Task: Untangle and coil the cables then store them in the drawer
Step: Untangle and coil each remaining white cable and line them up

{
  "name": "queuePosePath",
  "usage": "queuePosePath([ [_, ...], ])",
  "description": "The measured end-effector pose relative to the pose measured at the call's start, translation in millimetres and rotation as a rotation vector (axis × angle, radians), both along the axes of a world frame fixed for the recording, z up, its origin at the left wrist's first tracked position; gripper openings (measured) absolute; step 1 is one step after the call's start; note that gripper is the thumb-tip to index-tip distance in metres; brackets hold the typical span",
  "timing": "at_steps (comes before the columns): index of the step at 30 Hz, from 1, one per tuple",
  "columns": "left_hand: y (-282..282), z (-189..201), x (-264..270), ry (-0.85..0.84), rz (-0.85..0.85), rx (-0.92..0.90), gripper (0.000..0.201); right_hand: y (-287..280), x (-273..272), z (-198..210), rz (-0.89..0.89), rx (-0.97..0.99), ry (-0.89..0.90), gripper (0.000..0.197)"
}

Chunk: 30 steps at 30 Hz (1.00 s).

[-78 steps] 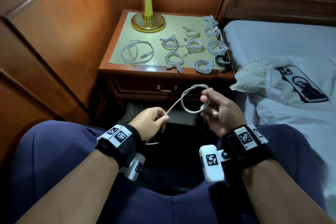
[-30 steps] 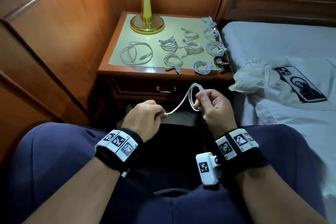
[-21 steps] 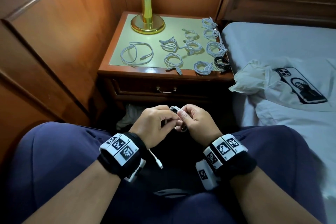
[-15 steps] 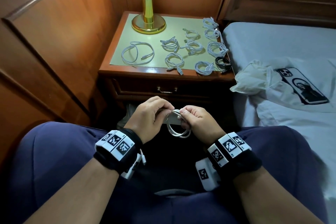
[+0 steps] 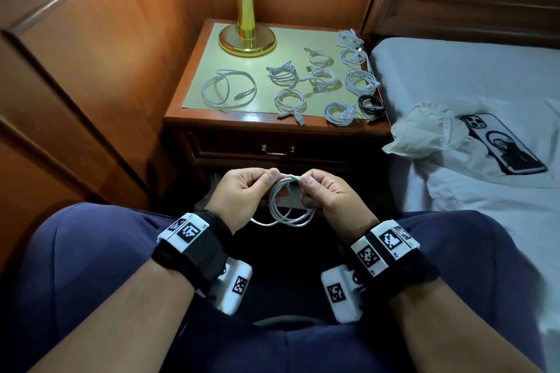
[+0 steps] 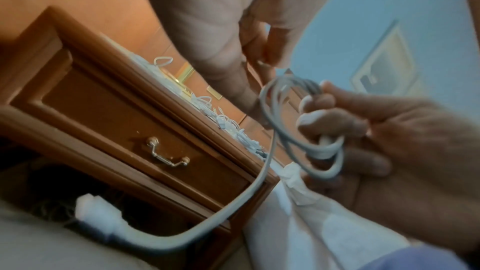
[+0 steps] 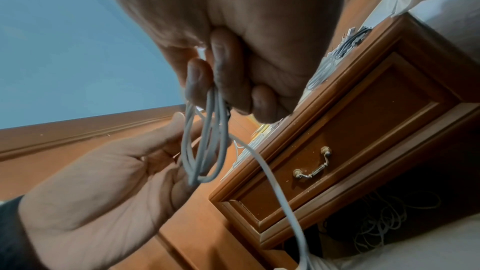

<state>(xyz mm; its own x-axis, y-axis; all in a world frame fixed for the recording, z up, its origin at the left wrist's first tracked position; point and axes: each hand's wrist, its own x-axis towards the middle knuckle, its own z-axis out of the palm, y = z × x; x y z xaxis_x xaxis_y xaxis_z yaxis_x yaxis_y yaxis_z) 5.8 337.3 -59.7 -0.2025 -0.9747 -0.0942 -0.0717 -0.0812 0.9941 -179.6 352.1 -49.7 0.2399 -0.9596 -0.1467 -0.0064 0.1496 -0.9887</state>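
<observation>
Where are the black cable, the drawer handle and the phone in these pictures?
black cable (image 5: 370,103): head view, middle of its coil on the nightstand.
drawer handle (image 5: 278,151): head view, centre of the metal pull.
phone (image 5: 504,148): head view, middle of its printed case.

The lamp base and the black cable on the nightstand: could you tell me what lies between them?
In the head view, several coiled white cables lie on the nightstand between the lamp base and the black cable.

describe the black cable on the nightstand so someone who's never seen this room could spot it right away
Start at the wooden nightstand with the brass lamp base, beside the bed. Go to its front corner on the bed side, where the black cable lies coiled at the edge, just beside a white coil. It is the only dark cable there; every other coil on the top is white.
</observation>
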Motion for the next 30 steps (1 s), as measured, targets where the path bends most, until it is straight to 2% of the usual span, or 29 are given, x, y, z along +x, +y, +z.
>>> queuePosePath([
  [2, 1, 0, -1, 0.132, -0.022, 0.078, 0.031, -1, 1, -2, -0.029, -0.047, 0.044, 0.029],
  [5, 4, 0, -5, 0.196, -0.064, 0.112, 0.025, -4, -1, -9, -0.068, -0.090, 0.116, 0.024],
  [9, -1, 6, -2, 0.498, -0.081, 0.363, 0.032, -2, 1, -7, -0.083, -0.172, 0.160, 0.023],
  [11, -4, 10, 1, 0.528, -0.147, 0.420, 0.041, -1, 4, -8, -0.083, -0.206, 0.214, 0.023],
  [13, -4, 10, -1, 0.525, -0.160, 0.414, 0.041, -1, 4, -9, -0.105, -0.216, 0.257, 0.022],
  [14, -3, 10, -2, 0.469, -0.148, 0.382, 0.033, -1, 3, -9, -0.120, -0.218, 0.265, 0.021],
  [16, -1, 5, -4, 0.165, -0.075, 0.180, 0.018, -1, 1, -6, -0.144, -0.236, 0.268, 0.021],
  [17, 0, 1, -4, -0.012, -0.046, 0.065, 0.018, -1, 0, -5, -0.150, -0.245, 0.270, 0.022],
  [19, -1, -5, -4, -0.210, 0.004, -0.046, 0.018, -1, 0, -4, -0.146, -0.255, 0.286, 0.022],
  [23, -5, -10, -2, -0.283, 0.117, -0.138, 0.020, -2, 0, -4, -0.209, -0.278, 0.325, 0.022],
  [27, -10, -2, 5, -0.429, 0.209, -0.207, 0.008, -6, -6, -4, -0.279, -0.348, 0.428, 0.020],
  [28, -12, 1, 6, -0.401, 0.181, -0.191, 0.008, -7, -8, -5, -0.296, -0.365, 0.434, 0.021],
  [30, -11, 7, 7, -0.211, 0.076, -0.054, 0.016, -9, -11, -4, -0.317, -0.393, 0.449, 0.021],
])
